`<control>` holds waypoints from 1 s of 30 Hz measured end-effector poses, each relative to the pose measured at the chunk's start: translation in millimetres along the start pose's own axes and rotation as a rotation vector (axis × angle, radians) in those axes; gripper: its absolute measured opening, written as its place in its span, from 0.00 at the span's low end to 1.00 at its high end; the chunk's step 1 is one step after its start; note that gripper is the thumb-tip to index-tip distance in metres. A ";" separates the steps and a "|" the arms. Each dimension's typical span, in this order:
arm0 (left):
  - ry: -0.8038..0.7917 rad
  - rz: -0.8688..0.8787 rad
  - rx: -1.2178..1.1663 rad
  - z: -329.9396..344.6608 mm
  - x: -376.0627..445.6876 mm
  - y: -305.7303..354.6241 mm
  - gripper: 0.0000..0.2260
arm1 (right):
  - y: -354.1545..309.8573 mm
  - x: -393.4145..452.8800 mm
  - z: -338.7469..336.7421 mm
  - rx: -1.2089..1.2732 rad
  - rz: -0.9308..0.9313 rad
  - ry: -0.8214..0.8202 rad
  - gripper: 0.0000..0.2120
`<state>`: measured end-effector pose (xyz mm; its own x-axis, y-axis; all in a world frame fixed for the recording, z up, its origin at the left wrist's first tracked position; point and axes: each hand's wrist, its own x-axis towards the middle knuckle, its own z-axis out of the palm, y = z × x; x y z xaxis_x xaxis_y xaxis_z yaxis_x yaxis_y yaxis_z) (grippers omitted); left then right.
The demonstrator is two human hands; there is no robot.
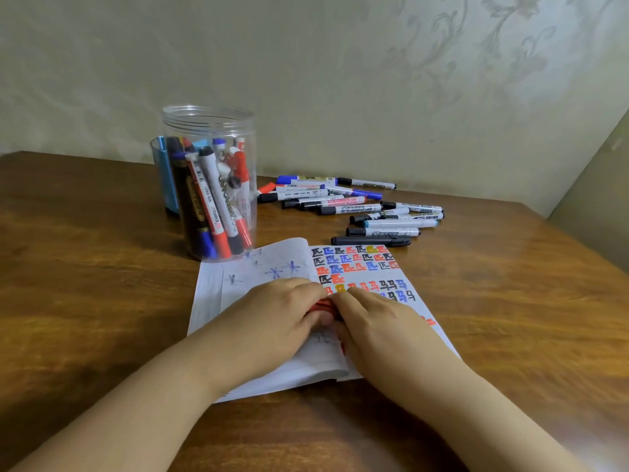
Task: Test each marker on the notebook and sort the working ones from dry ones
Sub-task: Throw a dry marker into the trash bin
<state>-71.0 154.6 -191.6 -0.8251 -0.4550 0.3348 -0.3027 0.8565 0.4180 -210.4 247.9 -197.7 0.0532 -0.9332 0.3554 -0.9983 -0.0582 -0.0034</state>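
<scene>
Meeting over the open notebook, both hands, left hand and right hand, grasped 1 red marker between them, probably to pull or seat its cap. The jar and the loose markers on the table kept 2 groups apart.

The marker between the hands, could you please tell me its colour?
Red, seen in the head view: the marker shows between both hands.

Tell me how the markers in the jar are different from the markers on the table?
The markers in the jar stand upright, crowded inside clear plastic; the markers on the table lie flat, spread loosely. The jar markers sit left of the notebook's top edge, the table markers behind it to the right. Both groups are capped, in mixed colours.
</scene>
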 end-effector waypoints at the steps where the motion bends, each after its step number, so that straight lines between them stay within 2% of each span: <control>1: -0.003 0.006 -0.010 0.4 -0.2 -0.3 0.09 | 0.1 -0.9 0.2 0.006 -0.005 -0.005 0.09; 6: -0.050 0.018 -0.087 -1.2 -1.9 -0.3 0.08 | 0.3 -2.6 -7.4 0.102 -0.025 -0.118 0.15; 13: -0.062 0.009 -0.098 -1.9 -3.5 2.3 0.10 | 7.0 -5.7 -7.8 0.062 -0.084 -0.051 0.18; 18: -0.015 -0.067 -0.041 -1.8 -2.6 -3.6 0.11 | 9.3 -6.5 -17.6 0.059 0.140 -0.145 0.24; 20: 0.045 -0.076 -0.040 -4.9 -1.7 -6.7 0.15 | 17.0 -9.7 -23.3 0.217 0.274 -0.152 0.22; 22: 0.075 -0.086 -0.019 -7.5 -1.4 -6.5 0.13 | 22.9 -11.6 -31.0 0.372 0.366 -0.152 0.20; 25: 0.100 -0.071 -0.026 -6.1 -1.9 -4.4 0.12 | 31.0 -11.9 -51.3 0.555 0.418 -0.130 0.17; 28: 0.093 -0.015 -0.025 -3.8 -2.5 -4.4 0.13 | 36.1 -15.5 -70.3 0.818 0.458 -0.161 0.09; 30: 0.098 0.021 -0.026 -3.3 -3.2 -3.9 0.13 | 43.3 -20.7 -72.3 1.081 0.500 -0.147 0.12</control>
<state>-65.6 151.9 -191.5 -0.7801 -0.4601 0.4240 -0.2724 0.8599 0.4318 -256.4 290.3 -137.6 -0.2617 -0.9650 -0.0190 -0.3762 0.1201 -0.9187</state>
